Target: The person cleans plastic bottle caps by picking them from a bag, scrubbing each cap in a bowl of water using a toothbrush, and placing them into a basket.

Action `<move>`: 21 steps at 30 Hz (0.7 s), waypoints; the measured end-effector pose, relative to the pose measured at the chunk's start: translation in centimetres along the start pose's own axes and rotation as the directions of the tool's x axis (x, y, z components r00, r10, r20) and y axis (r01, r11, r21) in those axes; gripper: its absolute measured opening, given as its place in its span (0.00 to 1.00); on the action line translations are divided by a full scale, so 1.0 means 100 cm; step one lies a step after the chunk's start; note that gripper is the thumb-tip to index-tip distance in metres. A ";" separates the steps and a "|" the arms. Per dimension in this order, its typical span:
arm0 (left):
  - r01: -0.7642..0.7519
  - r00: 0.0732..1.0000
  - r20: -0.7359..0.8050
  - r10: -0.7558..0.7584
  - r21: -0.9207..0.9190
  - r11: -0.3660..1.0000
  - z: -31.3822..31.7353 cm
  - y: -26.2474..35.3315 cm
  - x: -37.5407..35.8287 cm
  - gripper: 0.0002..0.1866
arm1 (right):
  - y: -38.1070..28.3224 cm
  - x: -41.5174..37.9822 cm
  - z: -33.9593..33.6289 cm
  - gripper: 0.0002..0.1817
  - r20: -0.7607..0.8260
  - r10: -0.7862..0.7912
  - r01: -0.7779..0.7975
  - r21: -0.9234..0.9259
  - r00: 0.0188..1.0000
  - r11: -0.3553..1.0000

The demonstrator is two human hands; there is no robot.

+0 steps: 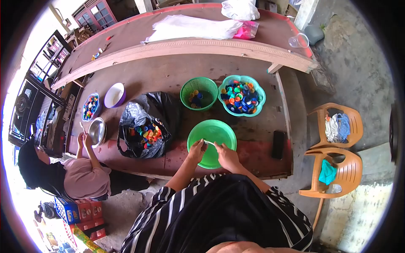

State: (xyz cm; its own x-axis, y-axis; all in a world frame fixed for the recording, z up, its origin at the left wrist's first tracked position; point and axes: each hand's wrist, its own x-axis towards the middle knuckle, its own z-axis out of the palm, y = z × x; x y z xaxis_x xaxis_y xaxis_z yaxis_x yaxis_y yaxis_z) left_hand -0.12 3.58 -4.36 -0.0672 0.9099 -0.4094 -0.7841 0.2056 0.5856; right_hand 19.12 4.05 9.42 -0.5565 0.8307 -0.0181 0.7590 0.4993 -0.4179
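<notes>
My left hand [196, 149] and my right hand [225, 152] meet over a bright green plastic bowl [219, 131] at the near edge of the wooden table. Both pinch a small pale object [208, 142] between them; what it is I cannot tell. A black plastic bag [143, 126] full of coloured bottle caps lies open just left of the bowl. Beyond the bowl stand a green basket [199, 92] with a few caps and a teal basket [242, 95] heaped with several caps.
A seated person [80, 177] at the left works over a metal bowl [97, 131], near a blue cap basket [90, 106] and a purple-and-white bowl [114, 95]. A dark phone [278, 144] lies at the right. Two orange chairs [337, 147] with cloths stand right of the table.
</notes>
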 end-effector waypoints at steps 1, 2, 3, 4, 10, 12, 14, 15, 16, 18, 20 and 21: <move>-0.008 1.000 0.016 0.007 0.011 1.000 -0.004 -0.002 0.004 0.11 | 0.004 0.001 0.000 0.26 -0.008 -0.014 0.014 0.016 1.000 1.000; -0.006 1.000 0.023 0.006 0.023 1.000 -0.011 -0.008 0.001 0.11 | 0.004 -0.003 0.002 0.26 -0.006 -0.022 0.023 0.039 1.000 0.999; -0.002 1.000 -0.023 0.004 0.056 0.998 -0.005 -0.007 -0.004 0.11 | 0.008 -0.002 0.002 0.25 0.002 0.013 -0.013 0.020 1.000 1.000; -0.003 0.998 -0.063 0.009 0.086 0.996 0.006 -0.005 -0.008 0.11 | 0.013 0.005 0.000 0.25 0.005 0.046 -0.046 -0.003 0.999 0.999; -0.004 0.993 -0.113 0.019 0.129 0.992 0.002 -0.006 -0.005 0.12 | 0.026 0.020 0.017 0.24 0.027 -0.021 0.026 -0.179 0.999 0.983; 0.005 0.990 -0.142 0.013 0.119 0.993 0.005 -0.002 -0.008 0.12 | 0.006 0.017 -0.006 0.24 -0.012 0.026 -0.026 -0.047 1.000 0.999; 0.041 0.989 -0.146 -0.023 0.117 0.992 0.007 -0.001 -0.007 0.13 | 0.012 0.017 0.007 0.25 -0.006 0.010 -0.011 -0.114 1.000 0.993; 0.042 0.990 -0.139 -0.026 0.121 0.992 0.007 -0.002 -0.008 0.13 | 0.012 0.016 0.007 0.25 -0.005 0.003 -0.004 -0.150 1.000 0.989; 0.043 0.991 -0.130 -0.026 0.126 0.991 0.006 -0.002 -0.008 0.13 | 0.013 0.013 0.006 0.25 0.021 0.021 -0.018 -0.120 1.000 0.993; -0.055 0.994 -0.072 0.080 0.294 0.954 0.008 0.002 -0.001 0.13 | 0.011 0.014 -0.002 0.24 0.064 0.045 -0.041 -0.065 0.997 0.997; -0.142 0.985 -0.022 0.170 0.450 0.882 0.003 -0.001 -0.001 0.13 | 0.004 0.015 -0.013 0.24 0.052 0.050 -0.049 -0.023 0.997 0.999; -0.136 0.986 -0.026 0.167 0.458 0.879 0.002 -0.002 -0.006 0.13 | 0.003 0.015 -0.016 0.24 0.048 0.053 -0.053 -0.005 0.997 0.999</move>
State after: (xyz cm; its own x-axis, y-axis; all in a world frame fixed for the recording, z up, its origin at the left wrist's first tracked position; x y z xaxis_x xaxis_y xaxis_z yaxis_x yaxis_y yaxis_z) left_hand 0.20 3.07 -4.08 -0.2130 0.9216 -0.3244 -0.3975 0.2215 0.8905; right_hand 19.03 5.81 10.75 -0.5310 0.8432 -0.0841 0.7890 0.4557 -0.4122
